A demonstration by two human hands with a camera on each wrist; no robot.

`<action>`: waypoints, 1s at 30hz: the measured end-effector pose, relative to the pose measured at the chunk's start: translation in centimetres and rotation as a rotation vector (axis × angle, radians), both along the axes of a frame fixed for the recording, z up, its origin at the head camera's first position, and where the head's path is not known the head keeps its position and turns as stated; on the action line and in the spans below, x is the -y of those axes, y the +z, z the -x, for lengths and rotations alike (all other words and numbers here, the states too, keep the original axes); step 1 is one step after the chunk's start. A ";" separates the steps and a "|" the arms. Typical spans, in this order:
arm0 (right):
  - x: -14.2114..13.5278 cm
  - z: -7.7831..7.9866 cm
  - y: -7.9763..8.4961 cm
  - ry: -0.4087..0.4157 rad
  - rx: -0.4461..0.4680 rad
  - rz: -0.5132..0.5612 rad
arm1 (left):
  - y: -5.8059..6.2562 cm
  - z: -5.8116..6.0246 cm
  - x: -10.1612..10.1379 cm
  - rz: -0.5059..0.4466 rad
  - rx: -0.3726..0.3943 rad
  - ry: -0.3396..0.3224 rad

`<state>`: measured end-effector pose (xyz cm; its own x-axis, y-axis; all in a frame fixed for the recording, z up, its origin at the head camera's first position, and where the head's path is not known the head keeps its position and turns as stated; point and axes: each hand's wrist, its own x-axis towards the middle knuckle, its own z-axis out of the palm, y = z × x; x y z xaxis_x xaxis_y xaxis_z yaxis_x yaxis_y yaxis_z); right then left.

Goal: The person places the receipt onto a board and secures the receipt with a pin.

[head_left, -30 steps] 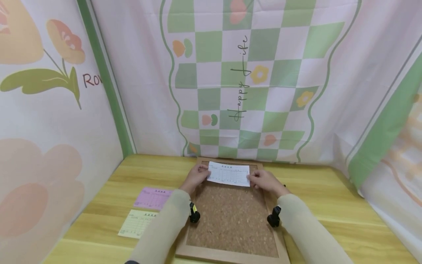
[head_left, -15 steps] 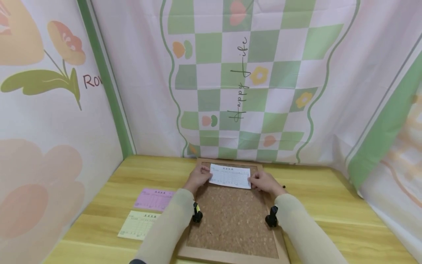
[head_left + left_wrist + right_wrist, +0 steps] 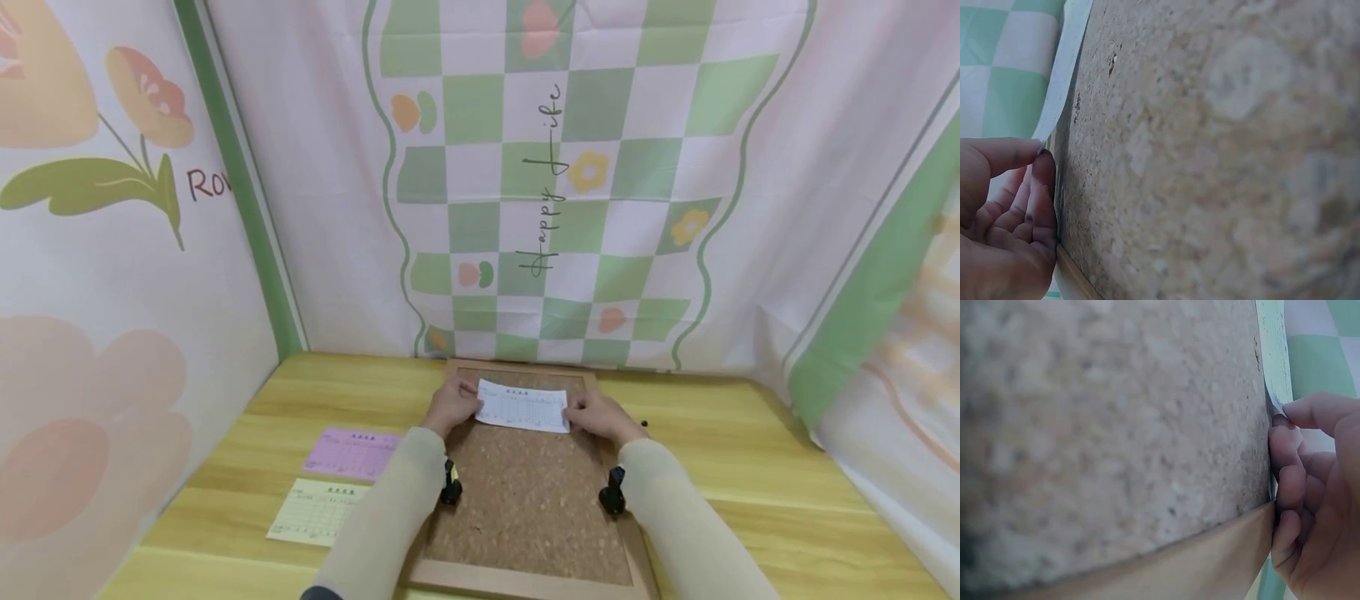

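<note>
A white printed form slip point(image 3: 522, 407) with a ruled grid lies over the upper part of a wood-framed cork board point(image 3: 532, 508). My left hand point(image 3: 453, 406) pinches the slip's left end between thumb and forefinger, and in the left wrist view the paper point(image 3: 1062, 75) bends up from the cork at that end. At the opposite end my right hand point(image 3: 602, 416) pinches the slip's edge, its other fingers curled against the board, as the right wrist view shows. Whether the slip's middle touches the cork cannot be told.
Left of the board, a pink form slip point(image 3: 351, 452) and a pale yellow one point(image 3: 311, 510) lie on the wooden table point(image 3: 225, 508), partly behind the left sleeve. A small black object point(image 3: 644, 423) sits beside the right hand. A checked curtain point(image 3: 555, 225) hangs behind the table.
Both hands have brought the white slip slightly down the board, toward me. Their pinch on its two ends stays the same. The pink and yellow slips have not moved.
</note>
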<state>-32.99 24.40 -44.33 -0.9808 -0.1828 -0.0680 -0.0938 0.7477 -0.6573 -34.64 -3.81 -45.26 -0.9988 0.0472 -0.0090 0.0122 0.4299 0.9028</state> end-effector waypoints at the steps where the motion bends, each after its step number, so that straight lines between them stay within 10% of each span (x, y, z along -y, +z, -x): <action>1: 0.0 0.0 0.0 -0.002 0.003 -0.003 | 0.0 0.0 0.0 0.010 -0.009 -0.002; 30: 0.3 0.2 -0.1 -0.046 0.038 -0.094 | 0.2 -0.6 0.0 0.152 -0.093 0.016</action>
<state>-33.15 24.06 -44.39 -0.9844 -0.1287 -0.1203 -0.0342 0.8094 -0.5863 -34.02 -3.76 -45.02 -0.9963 0.0360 0.0777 0.0844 0.5618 0.8229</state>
